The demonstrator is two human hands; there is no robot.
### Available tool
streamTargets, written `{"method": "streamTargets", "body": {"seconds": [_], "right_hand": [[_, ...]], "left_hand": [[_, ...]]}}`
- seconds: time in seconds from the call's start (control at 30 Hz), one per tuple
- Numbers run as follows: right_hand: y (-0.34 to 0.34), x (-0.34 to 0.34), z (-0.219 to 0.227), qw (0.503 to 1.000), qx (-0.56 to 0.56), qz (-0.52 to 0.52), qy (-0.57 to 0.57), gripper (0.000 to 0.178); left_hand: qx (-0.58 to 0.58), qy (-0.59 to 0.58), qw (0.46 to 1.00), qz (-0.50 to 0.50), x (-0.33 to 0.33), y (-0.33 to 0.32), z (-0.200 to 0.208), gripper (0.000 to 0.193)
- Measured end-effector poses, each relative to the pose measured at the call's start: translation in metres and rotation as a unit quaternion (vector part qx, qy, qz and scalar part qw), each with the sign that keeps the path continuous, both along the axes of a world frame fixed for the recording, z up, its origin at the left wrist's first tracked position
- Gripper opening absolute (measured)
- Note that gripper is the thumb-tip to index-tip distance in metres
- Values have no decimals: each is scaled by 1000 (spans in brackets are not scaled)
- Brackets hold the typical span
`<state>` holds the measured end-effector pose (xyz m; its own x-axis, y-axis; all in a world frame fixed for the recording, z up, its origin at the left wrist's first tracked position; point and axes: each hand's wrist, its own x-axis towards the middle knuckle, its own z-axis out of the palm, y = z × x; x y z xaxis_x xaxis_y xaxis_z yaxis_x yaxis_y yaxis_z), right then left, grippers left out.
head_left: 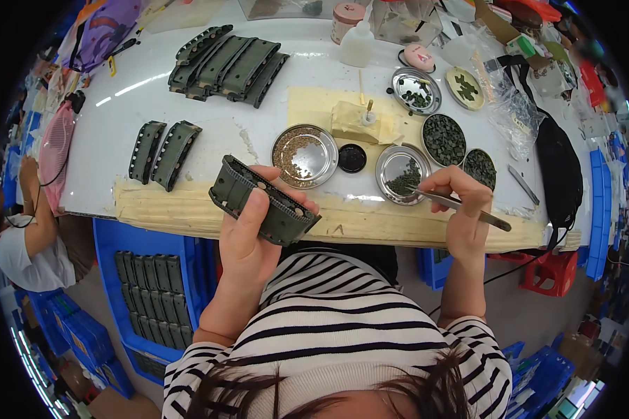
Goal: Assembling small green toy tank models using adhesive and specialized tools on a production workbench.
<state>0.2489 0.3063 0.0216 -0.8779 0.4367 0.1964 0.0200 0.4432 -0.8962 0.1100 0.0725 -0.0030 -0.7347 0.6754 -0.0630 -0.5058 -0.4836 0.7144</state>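
Note:
My left hand (243,241) is closed around a dark green curved segment, like a piece of toy tank track (264,204), above the table's front edge. Between the fingers of my right hand (466,209) is a pair of metal tweezers (493,221). Their tips reach into a round silver dish (386,162) with small dark green pieces (407,180) in it. To its left stands another silver dish (319,155) of small brown bits, with a small black round pot (352,158) between the two. Whether the tweezers grip a piece is too small to tell.
Two similar segments (175,155) lie at left, more (234,66) behind them. Tubs of dark green pieces (444,140), a taped block (356,122) and a white bottle (357,45) stand beyond the dishes. A blue crate (112,258) holds rows of segments below; another person (35,244) sits left.

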Motion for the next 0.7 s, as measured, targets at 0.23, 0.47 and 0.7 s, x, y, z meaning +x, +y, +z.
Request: {"method": "streamTargets", "body": {"seconds": [0.23, 0.47, 0.7], "right_hand": [[-6, -10, -13, 997, 74, -13, 4, 17], [-6, -11, -17, 994, 96, -7, -43, 12], [-7, -13, -17, 993, 116, -18, -26, 11]], "left_hand": [[-50, -43, 998, -24, -1, 8, 3, 45], [-129, 37, 991, 13, 7, 14, 21, 59], [-91, 59, 994, -13, 9, 12, 18, 42]]}}
